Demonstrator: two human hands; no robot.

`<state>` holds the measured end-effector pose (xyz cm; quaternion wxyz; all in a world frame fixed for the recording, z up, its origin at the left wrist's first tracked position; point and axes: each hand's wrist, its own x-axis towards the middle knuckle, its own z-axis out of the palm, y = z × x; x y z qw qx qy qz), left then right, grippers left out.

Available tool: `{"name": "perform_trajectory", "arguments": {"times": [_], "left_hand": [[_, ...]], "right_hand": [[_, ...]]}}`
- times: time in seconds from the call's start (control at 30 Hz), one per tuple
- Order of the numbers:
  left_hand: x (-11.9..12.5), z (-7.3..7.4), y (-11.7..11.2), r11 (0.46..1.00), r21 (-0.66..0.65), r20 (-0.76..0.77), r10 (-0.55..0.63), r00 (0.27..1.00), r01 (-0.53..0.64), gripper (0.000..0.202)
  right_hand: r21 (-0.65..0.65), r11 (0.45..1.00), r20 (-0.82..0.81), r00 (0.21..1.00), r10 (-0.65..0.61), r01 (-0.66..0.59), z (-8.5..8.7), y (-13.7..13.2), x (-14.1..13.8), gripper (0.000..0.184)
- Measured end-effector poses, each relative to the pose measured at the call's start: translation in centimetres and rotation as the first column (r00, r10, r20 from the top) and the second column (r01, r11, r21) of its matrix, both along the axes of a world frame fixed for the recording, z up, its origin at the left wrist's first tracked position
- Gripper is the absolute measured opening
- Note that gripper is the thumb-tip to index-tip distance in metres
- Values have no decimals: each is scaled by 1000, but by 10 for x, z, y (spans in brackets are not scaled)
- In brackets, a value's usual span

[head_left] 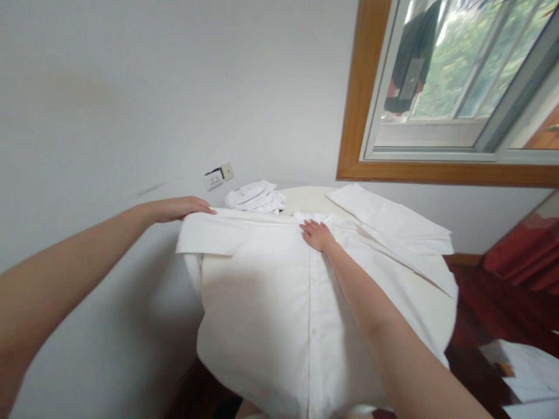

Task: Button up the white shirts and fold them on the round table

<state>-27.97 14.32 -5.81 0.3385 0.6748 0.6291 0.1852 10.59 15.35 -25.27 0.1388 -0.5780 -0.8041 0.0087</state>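
A white button-up shirt (pixel 275 291) lies front side up, its button placket running toward me and its lower part hanging past the near table edge. At the far left, my left hand (pixel 186 208) has its fingers closed on the upper edge of the short sleeve. My right hand (pixel 318 234) rests flat just below the collar, fingers spread, pressing on the cloth. The other sleeve side stretches out to the right in loose folds.
The shirt covers much of a round cream table (pixel 305 194) set against the wall. A crumpled white cloth (pixel 255 198) and a folded white garment (pixel 388 218) lie at its back. A wall socket (pixel 213 180) is behind; white items (pixel 528 372) lie lower right.
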Motion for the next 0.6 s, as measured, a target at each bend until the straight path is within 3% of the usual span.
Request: {"name": "perform_trajectory", "arguments": {"times": [0.1,0.33,0.4,0.47,0.6], "left_hand": [[-17,23,3,960,-244,-183,-187,965,140,40],[-38,68,-9,900,-409,-355,-306,884,147,51],[-48,79,-16,920,-355,-418,-313,853,163,59],[-58,86,-24,960,-222,-513,-264,817,171,69],[-70,89,-33,976,-1,-662,-163,732,217,89]], "right_hand": [[2,1000,3,1000,-8,8,-1,1,0,52],[-17,1000,21,1000,-13,14,1,1,0,52],[-17,1000,22,1000,-16,16,1,1,0,53],[-24,1000,23,1000,-19,19,0,1,0,53],[-33,999,22,1000,-16,17,0,1,0,53]]}}
